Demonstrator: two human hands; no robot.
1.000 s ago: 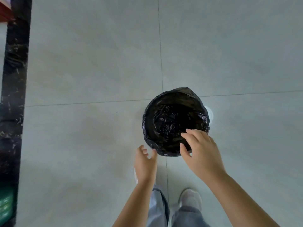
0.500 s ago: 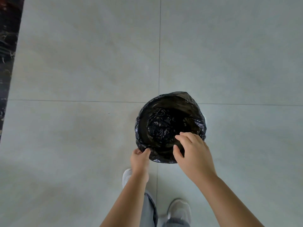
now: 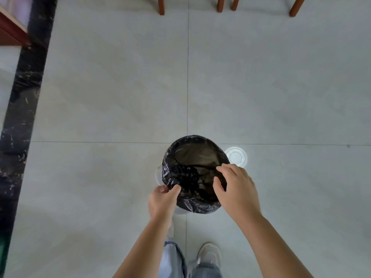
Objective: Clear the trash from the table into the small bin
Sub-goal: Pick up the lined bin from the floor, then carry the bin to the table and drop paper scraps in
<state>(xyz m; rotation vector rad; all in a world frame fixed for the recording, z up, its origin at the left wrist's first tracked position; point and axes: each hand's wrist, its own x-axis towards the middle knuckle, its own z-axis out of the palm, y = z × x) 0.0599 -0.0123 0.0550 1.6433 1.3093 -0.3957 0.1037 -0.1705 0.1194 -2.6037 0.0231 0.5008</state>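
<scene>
A small bin [image 3: 192,153] lined with a crinkled black plastic bag stands on the pale tiled floor in front of me. My left hand [image 3: 162,201] pinches the bag at the bin's near left rim. My right hand [image 3: 236,189] rests on the near right rim, fingers curled over the bag's edge and thumb inside the opening. The inside looks dark, and no trash shows in it. A white round patch [image 3: 236,156] lies on the floor just behind the bin's right side; I cannot tell what it is.
Brown wooden furniture legs [image 3: 161,6] stand at the top edge of the view. A black marbled strip [image 3: 22,109] runs down the left side, with a red-brown furniture edge [image 3: 10,30] at the top left. My feet [image 3: 208,255] are right below the bin.
My left hand has come up to the bin's rim and closed on the bag. The view has tilted up, showing furniture legs. The bag looks pulled looser at the near side.
</scene>
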